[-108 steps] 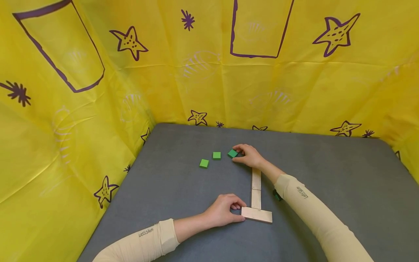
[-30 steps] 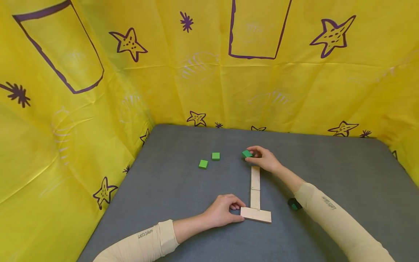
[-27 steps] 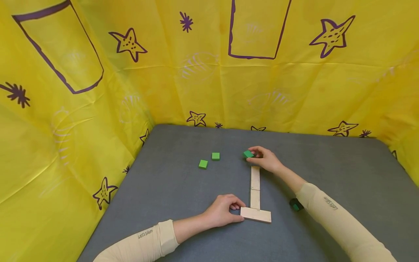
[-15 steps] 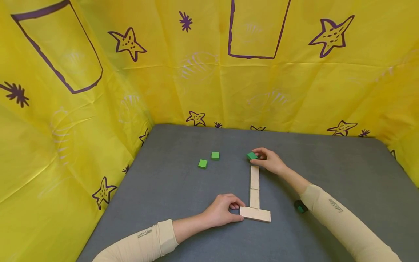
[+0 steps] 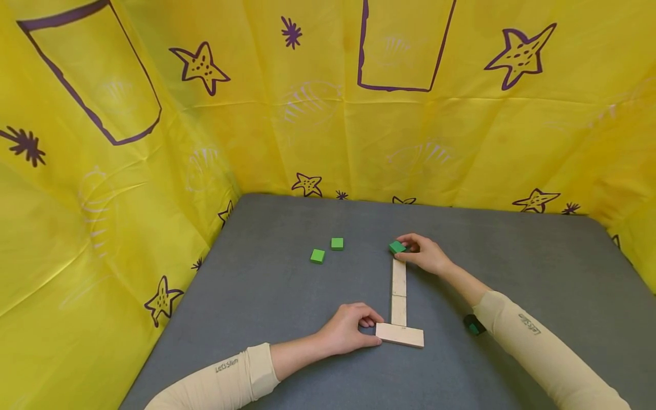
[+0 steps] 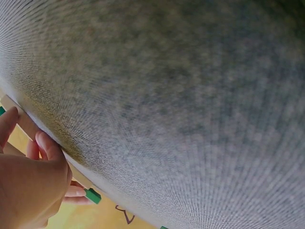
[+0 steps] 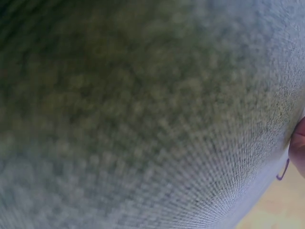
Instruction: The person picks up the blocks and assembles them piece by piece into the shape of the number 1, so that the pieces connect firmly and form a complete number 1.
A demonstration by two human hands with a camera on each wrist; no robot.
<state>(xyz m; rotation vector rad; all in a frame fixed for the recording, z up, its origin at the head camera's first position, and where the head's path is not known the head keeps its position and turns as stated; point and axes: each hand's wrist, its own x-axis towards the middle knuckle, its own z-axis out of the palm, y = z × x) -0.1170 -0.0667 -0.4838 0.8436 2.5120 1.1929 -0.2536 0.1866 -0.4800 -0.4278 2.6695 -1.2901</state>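
In the head view my right hand [image 5: 425, 254] pinches a dark green square block [image 5: 397, 247] between thumb and fingers, at the far end of a line of two pale wooden blocks [image 5: 399, 291]. The green block meets or slightly overlaps that end; which, I cannot tell. A third wooden block [image 5: 400, 335] lies crosswise at the near end, forming an upside-down T. My left hand [image 5: 348, 330] holds its left end between thumb and index finger. The left wrist view shows this hand [image 6: 33, 181] at the wood; the right wrist view shows only part of a hand [image 7: 298, 148].
Two light green square blocks [image 5: 336, 244] [image 5: 318, 256] lie apart, left of the line. A dark item with a green patch [image 5: 474, 325] sits by the right sleeve, partly covered. Yellow patterned cloth [image 5: 307, 125] surrounds the grey tabletop [image 5: 266, 285].
My right hand has carried the dark green block rightward from beside the light green ones, then nearer, to the wooden line's far end. The left hand stays on the crosswise block.
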